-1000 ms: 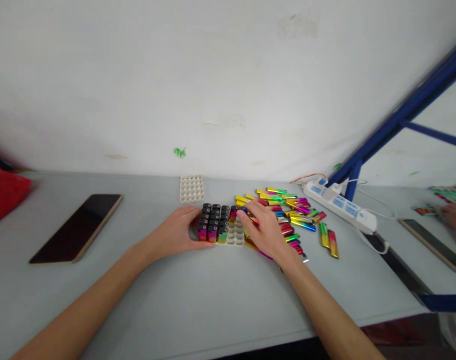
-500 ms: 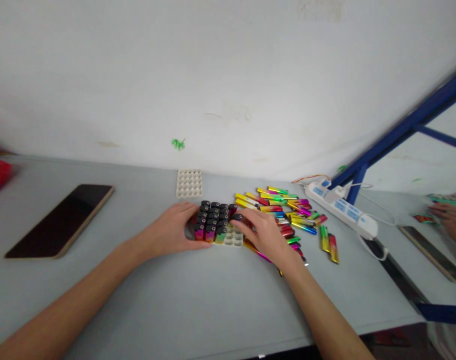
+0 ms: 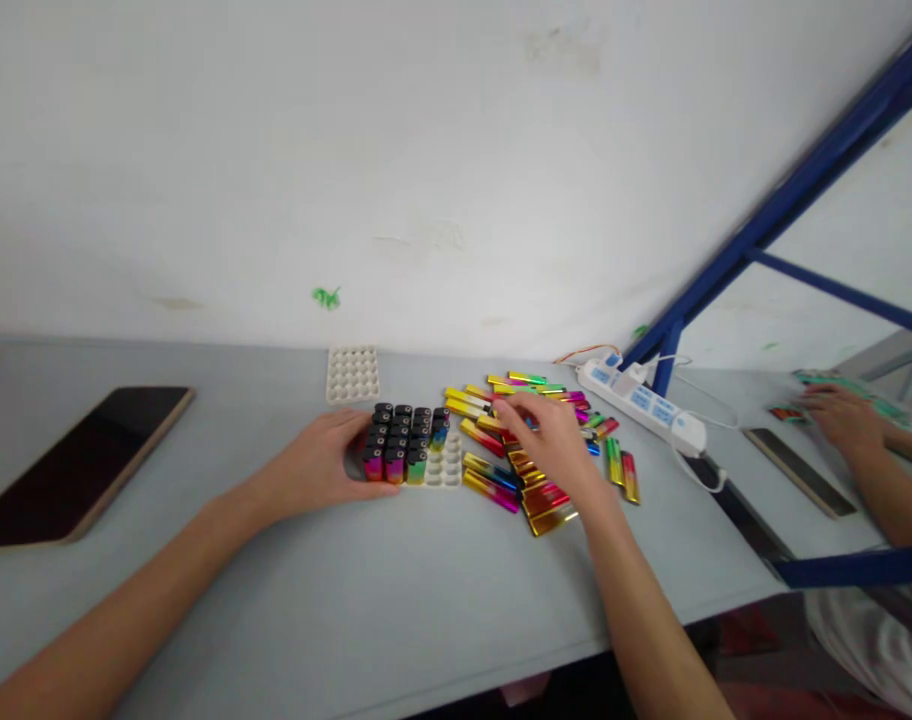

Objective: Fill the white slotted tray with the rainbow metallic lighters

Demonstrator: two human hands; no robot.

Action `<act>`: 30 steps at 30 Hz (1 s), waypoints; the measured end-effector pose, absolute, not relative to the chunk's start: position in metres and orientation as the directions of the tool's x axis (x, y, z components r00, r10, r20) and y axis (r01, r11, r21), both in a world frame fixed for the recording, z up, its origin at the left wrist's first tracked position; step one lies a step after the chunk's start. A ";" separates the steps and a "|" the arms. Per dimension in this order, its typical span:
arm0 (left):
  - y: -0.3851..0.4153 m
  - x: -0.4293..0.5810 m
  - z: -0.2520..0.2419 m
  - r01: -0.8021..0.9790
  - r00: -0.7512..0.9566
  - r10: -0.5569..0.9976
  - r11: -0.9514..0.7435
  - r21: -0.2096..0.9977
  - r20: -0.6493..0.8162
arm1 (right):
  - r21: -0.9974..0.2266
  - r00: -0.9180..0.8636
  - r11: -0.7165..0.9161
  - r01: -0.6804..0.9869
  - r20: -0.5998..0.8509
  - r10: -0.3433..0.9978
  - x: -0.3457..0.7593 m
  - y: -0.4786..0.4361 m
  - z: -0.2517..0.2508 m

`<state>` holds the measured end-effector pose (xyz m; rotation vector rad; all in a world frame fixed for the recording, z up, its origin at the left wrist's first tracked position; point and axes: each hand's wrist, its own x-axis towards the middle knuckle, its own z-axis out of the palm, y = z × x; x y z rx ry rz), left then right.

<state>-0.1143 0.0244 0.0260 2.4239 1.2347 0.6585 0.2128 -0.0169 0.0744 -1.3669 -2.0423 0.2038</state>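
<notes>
My left hand (image 3: 325,462) is wrapped round the left side of a pale moulded tray (image 3: 445,470). Lighters (image 3: 396,440) with black tops and shiny coloured bodies stand upright in its left columns. Its right-hand cups are bare, apart from lighters at the back of the fourth column. Over a loose pile of lighters (image 3: 493,490) to the right of the tray is my right hand (image 3: 550,440), fingers bent and close together at the tips. What sits between those fingertips cannot be made out.
A second pale tray (image 3: 352,374) lies by the wall. A dark tablet-like slab (image 3: 81,460) is at the left. At the right are a white power strip (image 3: 643,405) with cables and a blue metal frame (image 3: 726,270). Beyond it, another person's hand (image 3: 846,420) works.
My right hand has left the tray and moved right over the pile. Another lighter now stands in the tray's fourth column. My left hand stays at the tray; the view has shifted.
</notes>
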 end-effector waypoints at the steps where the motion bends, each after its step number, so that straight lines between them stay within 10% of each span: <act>1: 0.024 -0.114 0.026 0.667 0.510 0.824 -0.561 0.490 0.248 | -0.456 -0.222 0.441 0.773 0.456 0.862 0.222 -0.026 0.081; 10: 0.027 -0.115 0.022 0.683 0.511 0.827 -0.556 0.474 0.233 | -0.334 -0.210 0.393 0.857 0.469 0.858 0.283 -0.143 0.030; 17: 0.029 -0.116 0.018 0.679 0.510 0.824 -0.562 0.472 0.247 | -0.506 -0.105 0.302 0.808 0.381 0.918 0.273 -0.158 0.012; 24: 0.024 -0.114 0.025 0.671 0.525 0.820 -0.563 0.482 0.226 | -0.917 0.233 0.248 0.312 0.326 0.916 0.249 -0.119 0.048; 30: 0.025 -0.116 0.019 0.664 0.517 0.818 -0.569 0.485 0.253 | -0.987 -0.017 0.116 -0.115 0.119 0.993 0.194 -0.025 0.074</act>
